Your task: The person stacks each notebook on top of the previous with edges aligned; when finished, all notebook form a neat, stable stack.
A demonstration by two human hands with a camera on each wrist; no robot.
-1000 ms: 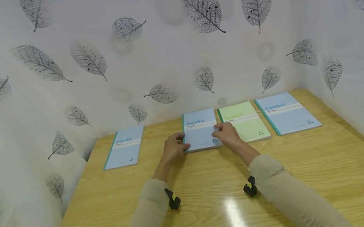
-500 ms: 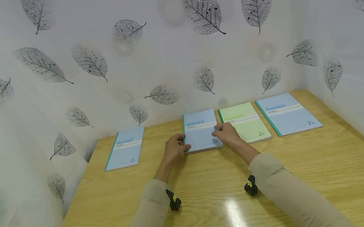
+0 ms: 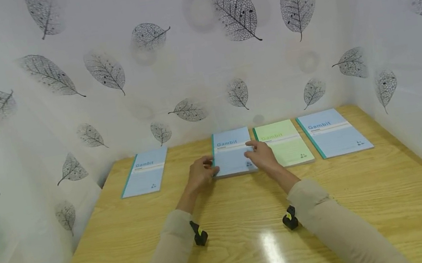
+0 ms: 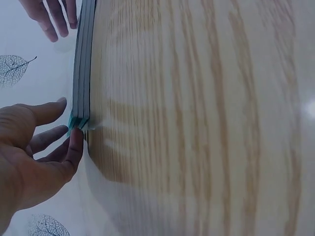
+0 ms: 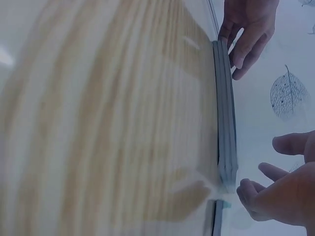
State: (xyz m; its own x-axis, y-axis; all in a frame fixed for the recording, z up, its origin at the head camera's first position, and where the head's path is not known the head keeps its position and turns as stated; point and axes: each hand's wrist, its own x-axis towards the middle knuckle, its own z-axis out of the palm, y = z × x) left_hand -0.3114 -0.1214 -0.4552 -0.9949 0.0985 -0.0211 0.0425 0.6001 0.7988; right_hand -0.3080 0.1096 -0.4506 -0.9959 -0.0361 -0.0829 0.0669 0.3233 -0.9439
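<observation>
A stack of several blue Gambit notebooks [image 3: 233, 157] lies flat at the middle of the table's far side, its layers showing edge-on in the left wrist view. At its green spine, my left hand [image 3: 201, 172] touches the edge with loosely bent fingertips; the thumb [image 4: 51, 110] stays off the pile. My right hand [image 3: 262, 155] hovers over the stack's right side, thumb and fingers parted. In the right wrist view a small gap separates those fingers [image 5: 251, 194] from the notebooks. Neither palm is visible in the head view.
Just right of the stack lies a pale green notebook [image 3: 287, 147], and beyond it a larger blue notebook [image 3: 336, 133]. Another blue notebook [image 3: 143, 173] is at the far left. Leaf-print sheeting [image 3: 200, 60] walls the wooden table [image 3: 232, 219] at the back and sides.
My right hand's fingers have lifted and spread slightly from the stack's right side. The left hand has barely shifted, and the notebooks stay where they were.
</observation>
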